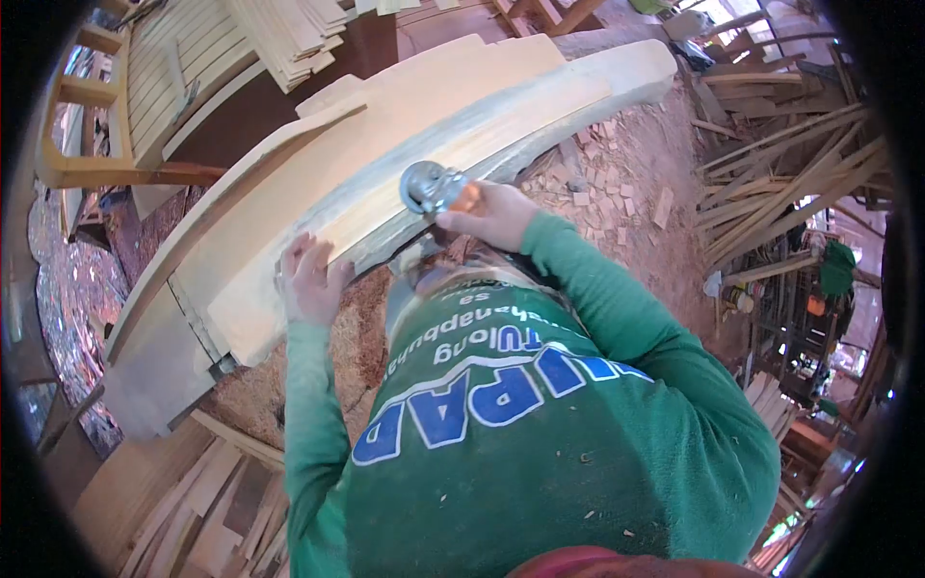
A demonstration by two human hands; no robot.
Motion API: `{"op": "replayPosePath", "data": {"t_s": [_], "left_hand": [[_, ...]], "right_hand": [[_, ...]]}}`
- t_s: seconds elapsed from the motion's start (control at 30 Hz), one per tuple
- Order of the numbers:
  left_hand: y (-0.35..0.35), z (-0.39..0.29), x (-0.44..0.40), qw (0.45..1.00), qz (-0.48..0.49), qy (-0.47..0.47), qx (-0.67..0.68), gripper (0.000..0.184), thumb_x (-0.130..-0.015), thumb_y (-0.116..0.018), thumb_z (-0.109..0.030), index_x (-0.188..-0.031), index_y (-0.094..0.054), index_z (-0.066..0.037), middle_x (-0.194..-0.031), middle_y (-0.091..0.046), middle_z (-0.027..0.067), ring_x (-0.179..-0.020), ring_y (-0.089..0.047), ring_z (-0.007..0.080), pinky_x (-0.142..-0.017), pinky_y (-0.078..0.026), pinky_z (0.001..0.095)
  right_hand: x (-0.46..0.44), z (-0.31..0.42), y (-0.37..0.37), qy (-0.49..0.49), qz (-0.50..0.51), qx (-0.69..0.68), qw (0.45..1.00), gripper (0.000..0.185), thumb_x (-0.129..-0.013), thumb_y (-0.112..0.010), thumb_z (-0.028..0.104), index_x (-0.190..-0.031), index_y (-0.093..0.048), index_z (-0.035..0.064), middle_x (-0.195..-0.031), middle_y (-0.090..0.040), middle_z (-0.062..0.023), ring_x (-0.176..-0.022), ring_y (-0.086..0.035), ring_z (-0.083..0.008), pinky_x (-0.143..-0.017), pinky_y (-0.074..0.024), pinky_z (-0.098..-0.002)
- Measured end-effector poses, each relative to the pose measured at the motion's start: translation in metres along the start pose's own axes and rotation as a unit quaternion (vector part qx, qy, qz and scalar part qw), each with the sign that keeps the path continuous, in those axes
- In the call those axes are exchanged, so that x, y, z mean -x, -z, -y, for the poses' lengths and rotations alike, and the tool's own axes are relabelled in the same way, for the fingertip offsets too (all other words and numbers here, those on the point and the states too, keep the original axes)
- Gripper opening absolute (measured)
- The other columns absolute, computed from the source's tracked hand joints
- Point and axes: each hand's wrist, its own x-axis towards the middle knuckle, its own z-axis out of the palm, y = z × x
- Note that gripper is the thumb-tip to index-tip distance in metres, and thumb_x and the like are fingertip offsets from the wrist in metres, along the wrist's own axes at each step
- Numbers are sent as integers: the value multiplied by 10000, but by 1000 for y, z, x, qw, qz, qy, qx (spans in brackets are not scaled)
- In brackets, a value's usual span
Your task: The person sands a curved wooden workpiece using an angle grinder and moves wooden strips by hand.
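Note:
A long curved wooden piece (424,135) with a grey-stained band lies across the view in front of me. My right hand (499,214) grips what looks like an angle grinder (436,187), with a round silvery head and an orange body. Its head is over the pale strip along the near side of the wood; I cannot tell whether it touches. To the left, my left hand (313,275) rests on the near edge of the same wood, fingers spread and holding nothing.
Wood chips (617,193) cover the ground beyond the wood at the right. Piled lumber (790,183) fills the right side. A slatted wooden bench (183,58) and stacked thin boards (289,39) stand at the upper left. Loose planks (212,501) lie at the lower left.

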Motion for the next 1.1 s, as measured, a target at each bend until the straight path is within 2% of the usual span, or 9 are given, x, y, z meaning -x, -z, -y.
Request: {"op": "replayPosePath", "data": {"t_s": [0.13,0.23,0.47,0.5,0.63,0.77,0.83,0.93,1.1], "left_hand": [[54,-99,16,888,90,78,445,506,-795,-900,-452,-1057,-733,-53,-1597,-467,228,-1122,-703,279,-946,-570,432],[105,-221,-7,756,174,-112,621,468,-815,-889,-520,-874,-756,-76,-1367,-650,209,-973,-711,242,-838,-570,375],[63,-376,-85,565,325,-369,662,327,-914,-827,-335,-1225,-782,-243,-1282,-684,50,-749,-648,242,-619,-458,400],[34,-386,-85,548,270,-403,681,320,-902,-831,-305,-1216,-785,-261,-1237,-686,23,-722,-630,239,-616,-455,396],[17,-467,-84,747,190,-291,567,278,-837,-842,-249,-1081,-779,-368,-1003,-650,-61,-756,-574,241,-677,-450,378],[-2,-527,-122,773,357,-167,497,254,-842,-833,-276,-1065,-774,-381,-962,-645,-62,-833,-583,231,-771,-470,385],[-29,-564,-112,803,259,-97,528,254,-845,-830,-294,-1081,-775,-371,-941,-641,-53,-824,-583,223,-774,-472,389],[-83,-580,-91,770,90,-157,612,257,-853,-822,-321,-1102,-772,-359,-910,-632,-26,-806,-577,209,-766,-471,388],[-77,-538,-148,704,377,-274,536,398,-891,-817,-401,-1240,-738,-228,-1034,-689,104,-863,-642,242,-788,-503,392]], "right_hand": [[-12,14,2,-4,27,11,1000,743,-905,-762,609,-1316,-672,-2,-1127,-761,-211,-1071,-742,-301,-994,-559,-403],[-19,2,15,-7,38,0,999,702,-922,-742,598,-1323,-677,26,-1123,-764,-197,-1058,-742,-298,-975,-558,-405],[-22,-53,62,-43,-1,19,999,733,-931,-675,663,-1337,-678,52,-1160,-746,-239,-1117,-713,-388,-1013,-535,-437],[-21,-73,66,19,-55,1,998,901,-895,-614,775,-1153,-723,-82,-1043,-740,-328,-1070,-727,-447,-974,-558,-486],[5,-81,120,-60,-46,-2,997,909,-886,-637,761,-1112,-702,-117,-1133,-721,-335,-1113,-715,-436,-992,-556,-492],[4,-107,144,-40,-73,-47,995,974,-857,-689,769,-1175,-589,-146,-1113,-717,-336,-1091,-721,-447,-977,-564,-489],[3,-112,154,-34,-61,-51,996,961,-846,-700,771,-1157,-593,-132,-1085,-726,-318,-1057,-735,-437,-950,-578,-488],[0,-123,157,-34,-74,-49,995,946,-847,-699,771,-1136,-593,-124,-1055,-730,-302,-1031,-746,-425,-918,-591,-485],[3,-138,176,-36,-63,-51,996,974,-854,-690,776,-1157,-584,-144,-1055,-726,-308,-1034,-745,-425,-927,-588,-488]]}}
